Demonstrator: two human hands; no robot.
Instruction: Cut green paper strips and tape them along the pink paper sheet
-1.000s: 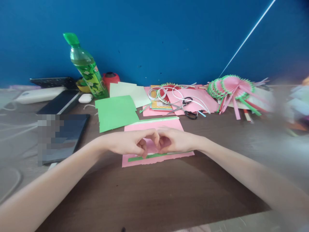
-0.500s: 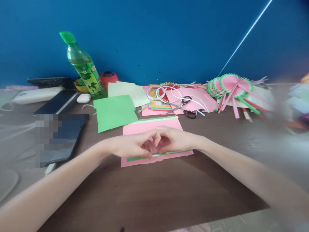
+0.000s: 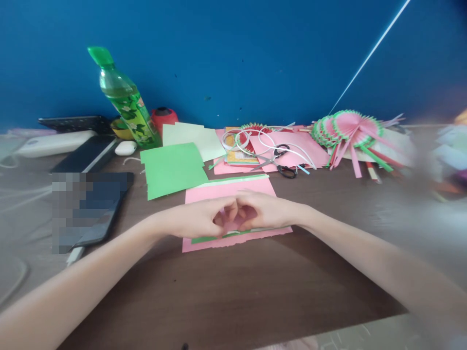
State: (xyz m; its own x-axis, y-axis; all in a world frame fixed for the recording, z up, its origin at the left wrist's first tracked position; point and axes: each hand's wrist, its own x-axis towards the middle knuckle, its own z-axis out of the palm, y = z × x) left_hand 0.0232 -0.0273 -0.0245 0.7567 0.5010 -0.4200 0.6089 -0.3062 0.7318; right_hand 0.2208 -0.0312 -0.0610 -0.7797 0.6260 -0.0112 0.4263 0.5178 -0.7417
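Note:
A sheet of pink paper lies on the dark table under both hands. Along its near edge runs a green paper strip with a narrow white strip on it. My left hand is closed at that edge, its thumb low on the strip and its fingers curled in; a small white bit curls beside the thumb. My right hand is closed too, thumb on the same strip, fingertips meeting those of the left. Whatever lies between the fingertips is mostly hidden.
Behind the hands are green paper, pale green sheets, scissors and white loops of cord. A green bottle stands back left, near a dark tablet. Pleated pink-green paper fans lie right.
My left fingers have curled in further, toward the right hand's fingertips, and the left thumb has shifted slightly left along the strip. The right hand has stayed almost still.

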